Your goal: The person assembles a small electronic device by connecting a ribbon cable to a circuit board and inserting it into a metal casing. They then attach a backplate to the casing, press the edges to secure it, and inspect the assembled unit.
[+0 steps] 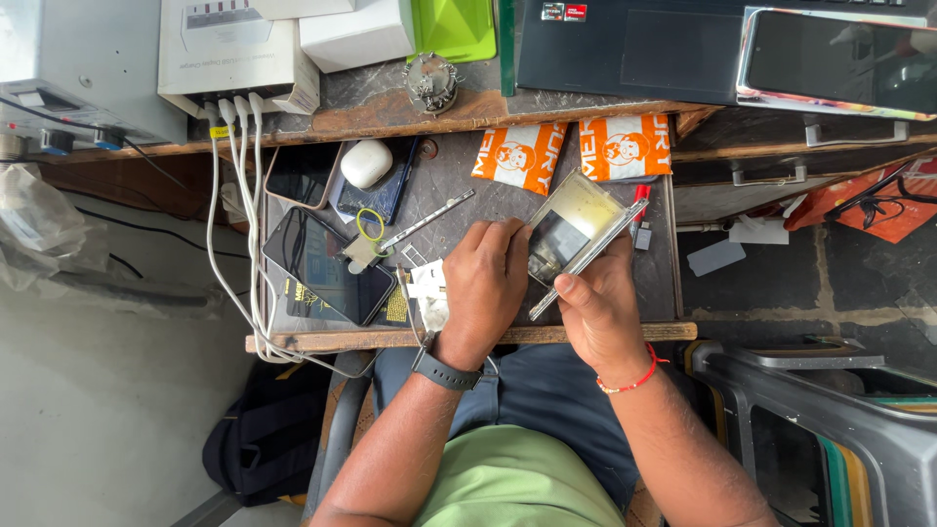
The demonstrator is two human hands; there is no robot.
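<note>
At the left edge, a bundle of white cables (234,224) hangs from a white charger box (229,54) and runs down past the dark, worn tabletop (459,181). Beside them lie a black smartphone with a dark screen (327,265), a second dark phone (303,174) above it, and a white oval earbud case (366,162). A thin metal strip (429,219) lies diagonally near centre. The left hand (485,283), wearing a black wristwatch (445,372), presses its fingers closed against the left edge of an opened phone body with a yellowish inner panel (571,229), held tilted above the tabletop. The right hand (597,304), with a red thread bracelet (634,381), grips the phone's lower right edge. Two orange and white packets (576,151) lie just behind.
</note>
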